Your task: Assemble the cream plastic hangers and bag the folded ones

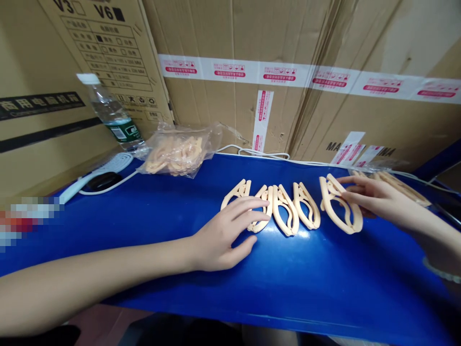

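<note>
The left hand [219,240] and the right hand [370,199] are bare, with slim fingers, and both forearms are uncovered as far as the edge of view. Round the right wrist lies a thin bracelet [441,271] of small pale, glassy-looking beads, partly hidden

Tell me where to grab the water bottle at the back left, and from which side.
Grip the water bottle around its clear body above the label, probably from the front right: cardboard boxes close it in behind and left.
</note>
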Tool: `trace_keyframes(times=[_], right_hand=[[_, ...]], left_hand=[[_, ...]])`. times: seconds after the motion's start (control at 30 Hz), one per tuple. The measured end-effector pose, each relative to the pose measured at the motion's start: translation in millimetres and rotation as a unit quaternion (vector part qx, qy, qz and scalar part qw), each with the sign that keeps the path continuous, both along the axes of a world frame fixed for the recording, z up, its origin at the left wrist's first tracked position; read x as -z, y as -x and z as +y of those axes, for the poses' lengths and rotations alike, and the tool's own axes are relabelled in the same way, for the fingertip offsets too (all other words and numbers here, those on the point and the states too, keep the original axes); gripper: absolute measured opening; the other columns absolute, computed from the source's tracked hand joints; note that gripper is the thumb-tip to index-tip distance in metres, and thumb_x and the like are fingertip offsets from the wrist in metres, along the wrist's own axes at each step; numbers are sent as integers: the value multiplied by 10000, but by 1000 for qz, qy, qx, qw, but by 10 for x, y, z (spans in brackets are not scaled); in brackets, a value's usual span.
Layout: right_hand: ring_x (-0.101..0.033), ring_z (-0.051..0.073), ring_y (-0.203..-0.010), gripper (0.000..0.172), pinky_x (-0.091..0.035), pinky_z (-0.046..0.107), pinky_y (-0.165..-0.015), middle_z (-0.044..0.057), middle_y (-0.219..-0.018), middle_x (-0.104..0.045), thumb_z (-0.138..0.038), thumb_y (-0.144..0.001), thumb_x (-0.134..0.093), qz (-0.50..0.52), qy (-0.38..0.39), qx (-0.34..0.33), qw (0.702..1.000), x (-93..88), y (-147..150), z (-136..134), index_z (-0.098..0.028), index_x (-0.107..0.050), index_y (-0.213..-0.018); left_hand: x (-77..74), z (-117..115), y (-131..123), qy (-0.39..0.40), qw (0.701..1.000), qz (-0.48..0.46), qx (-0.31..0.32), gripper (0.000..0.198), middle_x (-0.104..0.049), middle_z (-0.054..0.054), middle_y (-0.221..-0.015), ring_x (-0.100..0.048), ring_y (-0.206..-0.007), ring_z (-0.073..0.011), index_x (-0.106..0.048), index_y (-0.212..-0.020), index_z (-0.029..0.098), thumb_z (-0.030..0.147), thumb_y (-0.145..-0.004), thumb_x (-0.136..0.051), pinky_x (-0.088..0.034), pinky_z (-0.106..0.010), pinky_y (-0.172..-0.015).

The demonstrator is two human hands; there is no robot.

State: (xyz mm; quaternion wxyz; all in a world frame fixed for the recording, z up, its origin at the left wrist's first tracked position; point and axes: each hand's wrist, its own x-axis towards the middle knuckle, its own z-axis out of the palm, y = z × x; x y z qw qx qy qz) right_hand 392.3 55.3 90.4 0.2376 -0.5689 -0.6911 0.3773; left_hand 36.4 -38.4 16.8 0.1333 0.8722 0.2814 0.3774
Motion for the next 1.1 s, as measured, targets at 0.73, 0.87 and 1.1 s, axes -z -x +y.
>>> trace_keyframes(times=[0.73, 0.87, 1.1], right_hand=[[-150, 470, -1541, 847, -325, 722, -1131, 119, -1722, -125, -782, -934, -369, -376, -243, -194, 873, 508, 484, -462, -354, -195, -1643], [-131, 488, -1535, 756, -267, 787, -1106, 94, -1718, -127, -743, -967, -354, -400, -260, -204, 855, 618, 618, -510, -408, -205, -1628], [-121, 474, -1540, 709, -253, 791, -1105, 84, -1716, -131, -708, -991, -338, -407, -263, -191, 854, 626, 652, -431, -413, -214, -1624]], left_hand=[[45, -119, -37, 64, 952, 256, -158, 744, -23, -112, -1727, -52, -1565, -472, -298, -1604, 328, 594, -955, -544, -57, -824, -1135], [63, -86, -44, 105, 946, 262, -159, 775, -92, -118, -1722, -62, -1561, -484, -269, -1612, 347, 643, -944, -528, -61, -861, -1100], [53, 75, -59, 109, 950, 257, -139, 817, -139, -126, -1716, -58, -1561, -485, -305, -1605, 302, 665, -917, -557, -30, -839, -1122]])
